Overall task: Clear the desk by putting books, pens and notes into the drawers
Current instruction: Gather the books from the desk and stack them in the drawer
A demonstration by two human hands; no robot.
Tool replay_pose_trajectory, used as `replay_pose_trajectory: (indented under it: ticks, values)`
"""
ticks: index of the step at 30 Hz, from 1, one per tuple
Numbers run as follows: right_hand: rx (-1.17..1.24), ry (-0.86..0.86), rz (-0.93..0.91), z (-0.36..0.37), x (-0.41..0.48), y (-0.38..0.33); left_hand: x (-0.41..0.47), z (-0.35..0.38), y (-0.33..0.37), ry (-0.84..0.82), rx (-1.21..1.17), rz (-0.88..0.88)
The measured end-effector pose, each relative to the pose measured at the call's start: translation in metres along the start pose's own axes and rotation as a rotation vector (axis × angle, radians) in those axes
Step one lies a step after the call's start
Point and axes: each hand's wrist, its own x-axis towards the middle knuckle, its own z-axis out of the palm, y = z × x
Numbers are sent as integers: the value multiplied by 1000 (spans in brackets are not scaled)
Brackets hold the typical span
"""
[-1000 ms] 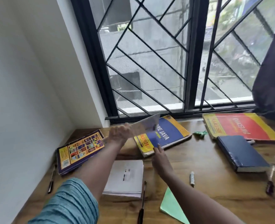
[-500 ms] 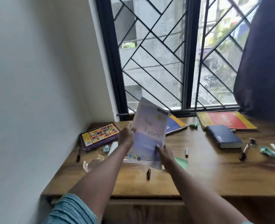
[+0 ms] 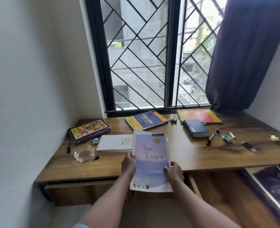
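Observation:
I hold a pale purple notebook (image 3: 150,162) in front of the desk's front edge, cover up. My left hand (image 3: 128,164) grips its left edge and my right hand (image 3: 174,171) grips its right edge. On the wooden desk (image 3: 193,155) lie a blue and yellow Java book (image 3: 146,120), a red and yellow book (image 3: 199,116), a dark blue book (image 3: 196,128), a purple and yellow book (image 3: 89,130) and a white notepad (image 3: 115,143). Pens (image 3: 211,139) and caps lie scattered at the right. A drawer (image 3: 267,191) at the lower right stands open with dark items inside.
A clear glass dish (image 3: 84,155) and a black pen (image 3: 68,145) lie near the desk's left end. Small green scraps (image 3: 174,120) sit by the books. The barred window (image 3: 144,63) and a dark curtain (image 3: 244,55) stand behind. A wall closes the left side.
I lifted the purple notebook off the Java book with my left hand, took it in both hands, and brought it back and down to the desk's front edge. The view pulled back.

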Motion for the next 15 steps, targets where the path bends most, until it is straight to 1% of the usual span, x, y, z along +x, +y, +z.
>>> replay_pose_trajectory:
  ticks: [5,8,11,15]
  values:
    - [-34,-7,9,-40,-9,30,-26,32,-7,-1,-107,-92]
    - [-72,-17,2,-79,-10,56,-47,62,-5,-32,-183,-102]
    - [-119,-14,5,-124,-11,85,-76,99,2,-79,-180,-112]
    - [-129,2,15,-193,-6,123,-120,155,24,-114,-98,-63]
